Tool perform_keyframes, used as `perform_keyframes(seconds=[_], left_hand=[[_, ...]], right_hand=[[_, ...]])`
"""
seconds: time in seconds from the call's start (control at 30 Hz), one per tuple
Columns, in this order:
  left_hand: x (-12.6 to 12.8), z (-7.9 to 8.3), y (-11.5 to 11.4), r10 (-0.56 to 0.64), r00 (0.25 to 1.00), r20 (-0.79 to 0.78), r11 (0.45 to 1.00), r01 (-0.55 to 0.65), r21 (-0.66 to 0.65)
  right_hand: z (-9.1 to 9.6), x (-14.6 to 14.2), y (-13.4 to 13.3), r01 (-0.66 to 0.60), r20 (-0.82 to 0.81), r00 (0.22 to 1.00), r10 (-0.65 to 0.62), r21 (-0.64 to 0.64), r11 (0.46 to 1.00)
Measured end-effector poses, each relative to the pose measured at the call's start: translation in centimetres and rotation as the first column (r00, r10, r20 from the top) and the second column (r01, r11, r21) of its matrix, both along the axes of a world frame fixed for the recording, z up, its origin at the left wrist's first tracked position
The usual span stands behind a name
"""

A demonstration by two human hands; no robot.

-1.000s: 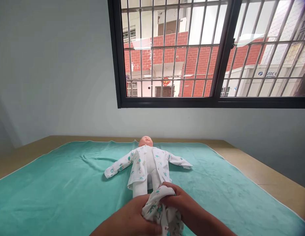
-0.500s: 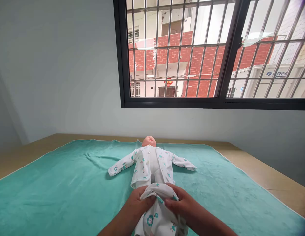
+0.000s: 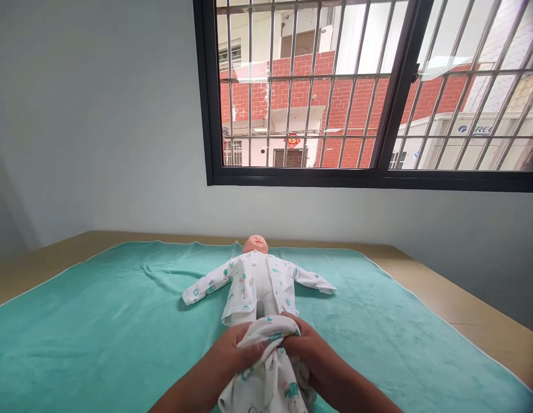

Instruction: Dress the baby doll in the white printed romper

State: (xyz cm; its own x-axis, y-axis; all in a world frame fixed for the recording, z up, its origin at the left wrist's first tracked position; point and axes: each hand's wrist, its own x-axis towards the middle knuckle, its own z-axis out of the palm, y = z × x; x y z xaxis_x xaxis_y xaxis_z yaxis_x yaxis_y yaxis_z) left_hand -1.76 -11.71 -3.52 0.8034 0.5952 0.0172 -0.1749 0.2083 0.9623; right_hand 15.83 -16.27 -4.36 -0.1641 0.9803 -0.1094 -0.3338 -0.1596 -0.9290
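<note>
A baby doll (image 3: pixel 255 244) lies on its back with its head toward the wall. Its white printed jacket (image 3: pixel 241 291) hangs unfastened at the front, sleeves spread out to both sides. In front of the doll's legs I hold white baby pants (image 3: pixel 269 381) with a matching print. My left hand (image 3: pixel 240 351) is closed on the left side of their bunched upper edge. On the opposite side, my right hand (image 3: pixel 307 347) grips the same edge. The doll's lower legs are hidden behind the cloth and my hands.
A green blanket (image 3: pixel 107 321) covers most of the wooden table (image 3: pixel 455 298). The table's back edge meets a grey wall (image 3: pixel 98 126). Above it is a black-framed window (image 3: pixel 292 176) with metal bars outside.
The view has shifted slightly, so the scene sits a little further left. My hands have turned the pants' edge a little, and their folds hang differently. The doll lies as before.
</note>
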Motion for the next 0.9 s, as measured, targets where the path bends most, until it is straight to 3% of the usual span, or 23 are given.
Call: perform_keyframes(seconds=[0.1,0.17,0.3,0.4,0.53,0.63,0.73,0.8,0.9], left_hand=[[-0.1,0.7,-0.2,-0.109,0.979,-0.173,0.989,0.125,0.082],[-0.2,0.5,-0.3,-0.074,0.974,-0.215,0.993,0.092,0.071],[-0.5,-1.3,0.0,0.092,0.996,0.013,0.987,-0.090,-0.132],[-0.6,-2.3,0.2,0.153,0.985,0.079,0.967,-0.133,-0.218],[-0.5,-1.9,0.0,0.107,0.991,0.081,0.972,-0.087,-0.217],[-0.5,-0.7,-0.2,0.024,0.997,0.068,0.994,-0.017,-0.109],[-0.4,0.1,-0.4,-0.061,0.997,-0.050,0.998,0.059,-0.035],[-0.3,0.1,-0.5,-0.011,0.995,-0.100,1.000,0.010,-0.010],[0.0,-0.6,-0.5,0.155,0.988,0.001,0.987,-0.155,-0.032]], right_hand=[[-0.6,0.2,-0.1,0.046,-0.008,0.999,-0.046,0.016,0.999],[-0.9,0.4,-0.1,0.039,0.067,0.997,-0.043,0.063,0.997],[-0.3,0.8,-0.3,-0.200,0.170,0.970,0.174,0.151,0.968],[0.4,0.9,-0.3,-0.339,0.236,0.923,0.304,0.124,0.933],[0.1,0.5,-0.2,-0.182,0.120,0.977,0.175,0.051,0.982],[-0.4,0.2,0.0,0.003,-0.012,1.000,-0.003,0.003,1.000],[-0.7,0.1,0.0,0.077,-0.055,0.995,-0.078,-0.015,0.997],[-0.7,0.2,0.0,0.085,-0.028,0.996,-0.086,-0.020,0.996],[-0.3,0.4,-0.1,0.024,0.107,0.994,-0.030,0.051,0.998]])
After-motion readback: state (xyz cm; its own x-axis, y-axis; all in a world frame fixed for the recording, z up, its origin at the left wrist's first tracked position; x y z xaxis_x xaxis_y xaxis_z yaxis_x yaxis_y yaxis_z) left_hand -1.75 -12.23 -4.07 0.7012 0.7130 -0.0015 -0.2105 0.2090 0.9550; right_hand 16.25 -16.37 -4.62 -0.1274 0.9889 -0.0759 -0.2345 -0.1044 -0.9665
